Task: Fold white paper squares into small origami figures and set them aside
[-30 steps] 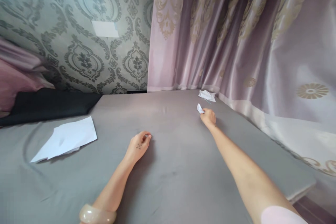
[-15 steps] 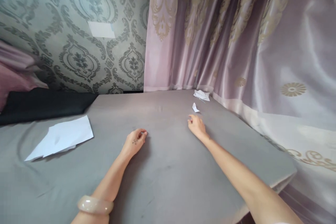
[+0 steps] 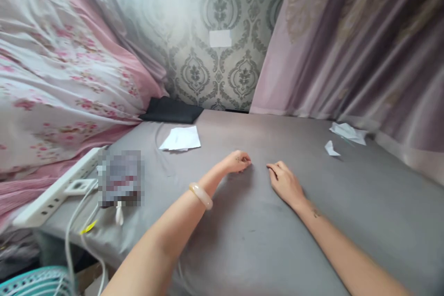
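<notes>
We've got both hands low over the grey tabletop (image 3: 263, 136), w/ the white sheet stack (image 3: 181, 139) as our ref pt. Our L hand (image 3: 238, 161) is rt of the stack & a bit nearer us, fingers curled in; img's soft there, so we can't tell if the tips meet or pinch anything. A pale bangle (image 3: 201, 195) rings that forearm, in front of the stack. Our R hand (image 3: 285, 182) is further rt of the stack, also nearer us, half-curled w/ thumb & index a little apart. The two hands are near each other, not touching.

Small folded paper (image 3: 332, 149) lies well rt of the stack, past our R hand; loose paper pile (image 3: 348, 132) is just beyond it, farther rt. Black cloth (image 3: 171, 111) is right behind the stack. L of the stack & closer to us: white power strip (image 3: 55, 194) w/ a plug (image 3: 81, 187) in it, plus a pixelated item (image 3: 121, 175) btwn strip & stack. Floral cloth (image 3: 62, 83) hangs far L of the stack, purple curtain (image 3: 367, 55) far rt, patterned wall (image 3: 194, 74) behind.
</notes>
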Motion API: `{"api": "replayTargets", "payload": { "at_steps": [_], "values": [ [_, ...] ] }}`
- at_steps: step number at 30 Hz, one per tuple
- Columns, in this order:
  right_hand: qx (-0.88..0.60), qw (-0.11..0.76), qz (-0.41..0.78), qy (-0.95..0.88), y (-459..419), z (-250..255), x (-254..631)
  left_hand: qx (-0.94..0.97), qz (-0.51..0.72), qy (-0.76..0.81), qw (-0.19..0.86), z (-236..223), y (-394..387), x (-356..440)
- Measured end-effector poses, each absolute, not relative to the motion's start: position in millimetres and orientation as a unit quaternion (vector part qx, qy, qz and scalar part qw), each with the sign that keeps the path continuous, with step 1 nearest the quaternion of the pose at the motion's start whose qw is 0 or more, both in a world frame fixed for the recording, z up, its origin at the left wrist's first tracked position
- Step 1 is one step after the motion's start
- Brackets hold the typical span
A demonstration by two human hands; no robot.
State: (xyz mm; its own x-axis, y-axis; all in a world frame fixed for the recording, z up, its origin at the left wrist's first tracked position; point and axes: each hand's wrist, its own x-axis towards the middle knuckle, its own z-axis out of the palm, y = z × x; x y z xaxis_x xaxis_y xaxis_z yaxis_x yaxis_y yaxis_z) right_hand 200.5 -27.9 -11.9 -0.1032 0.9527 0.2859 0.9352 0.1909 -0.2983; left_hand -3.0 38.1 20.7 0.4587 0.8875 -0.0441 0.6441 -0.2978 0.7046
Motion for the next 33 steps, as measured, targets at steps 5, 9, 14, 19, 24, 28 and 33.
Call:
{"api": "replayTargets", "payload": {
  "at_steps": [5,9,14,19,24,28,33],
  "values": [
    [-0.625,0.223,0.018,-0.748,-23,-14,205,0.773,0.222,0.554,0.214,37,58,-66],
    [-0.628,0.232,0.034,-0.742,-21,-15,205,0.731,0.229,0.629,0.133,44,63,-127],
    [-0.618,0.239,0.035,-0.748,-21,-17,207,0.647,0.237,0.718,0.098,42,63,-170],
    [-0.608,0.241,0.02,-0.756,-21,-18,209,0.476,0.296,0.826,0.058,39,67,-189],
    [-0.606,0.238,0.019,-0.759,-21,-19,209,0.428,0.306,0.847,0.071,32,65,-187],
    [-0.601,0.247,0.021,-0.76,-20,-21,211,0.408,0.29,0.862,0.077,23,65,-179],
    [-0.601,0.248,0.024,-0.759,-19,-22,211,0.395,0.265,0.876,0.079,19,68,-176]
  ]
}}
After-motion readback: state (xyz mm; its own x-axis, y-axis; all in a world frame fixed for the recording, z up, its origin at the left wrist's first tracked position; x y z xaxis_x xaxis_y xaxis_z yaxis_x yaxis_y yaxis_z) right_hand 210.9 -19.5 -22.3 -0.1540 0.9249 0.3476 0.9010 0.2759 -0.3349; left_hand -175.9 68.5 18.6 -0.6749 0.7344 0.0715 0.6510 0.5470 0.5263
